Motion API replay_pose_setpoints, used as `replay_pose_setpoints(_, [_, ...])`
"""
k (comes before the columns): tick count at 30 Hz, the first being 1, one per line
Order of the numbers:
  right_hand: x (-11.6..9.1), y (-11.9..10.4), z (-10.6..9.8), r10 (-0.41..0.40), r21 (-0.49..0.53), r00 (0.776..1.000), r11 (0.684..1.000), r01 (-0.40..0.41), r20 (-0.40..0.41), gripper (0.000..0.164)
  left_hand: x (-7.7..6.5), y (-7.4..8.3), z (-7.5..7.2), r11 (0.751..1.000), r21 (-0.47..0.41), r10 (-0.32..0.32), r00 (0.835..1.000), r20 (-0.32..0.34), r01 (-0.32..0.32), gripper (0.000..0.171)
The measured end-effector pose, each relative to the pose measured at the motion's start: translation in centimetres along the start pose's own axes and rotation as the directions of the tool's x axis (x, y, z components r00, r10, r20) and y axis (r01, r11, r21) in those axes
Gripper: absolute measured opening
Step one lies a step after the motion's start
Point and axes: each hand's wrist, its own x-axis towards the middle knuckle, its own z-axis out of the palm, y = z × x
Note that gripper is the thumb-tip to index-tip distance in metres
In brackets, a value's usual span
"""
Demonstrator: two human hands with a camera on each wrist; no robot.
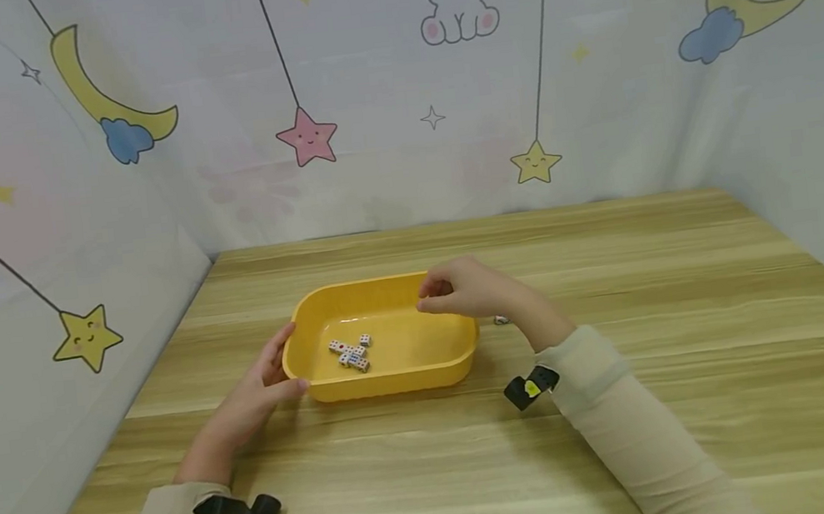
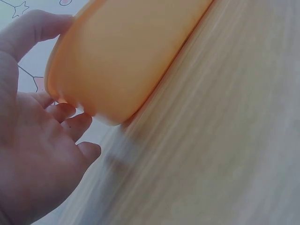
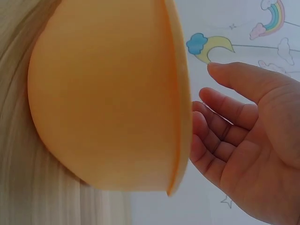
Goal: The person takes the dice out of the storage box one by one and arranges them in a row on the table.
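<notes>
A yellow plastic basin [image 1: 395,383] stands on the table, with several small white dice [image 1: 350,353] clustered in its left half. The dots on the dice show red and dark, some blue. At the basin's left end my left hand [image 1: 261,394] holds it, thumb at the front corner and fingers against the outer side; the left wrist view shows the fingertips [image 2: 79,123] bent at its wall. Over the basin's right end hovers my right hand [image 1: 464,287], fingers loosely curled. Nothing shows between its thumb and fingers in the right wrist view.
A small whitish item [image 1: 501,320] lies on the table just right of the basin, partly hidden by my right wrist. The wood-grain table [image 1: 688,303] extends to both sides. Pale printed curtains [image 1: 389,184] close off the back and sides.
</notes>
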Motion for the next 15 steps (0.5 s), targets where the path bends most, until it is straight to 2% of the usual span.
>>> replay_pose_setpoints(15, [2.0,-1.1,2.7,-0.044,0.009,0.997,0.999,0.043,0.058,0.021,0.1,-0.1,-0.1,1.000,-0.002,0.006,1.000,0.003,-0.006,0.087])
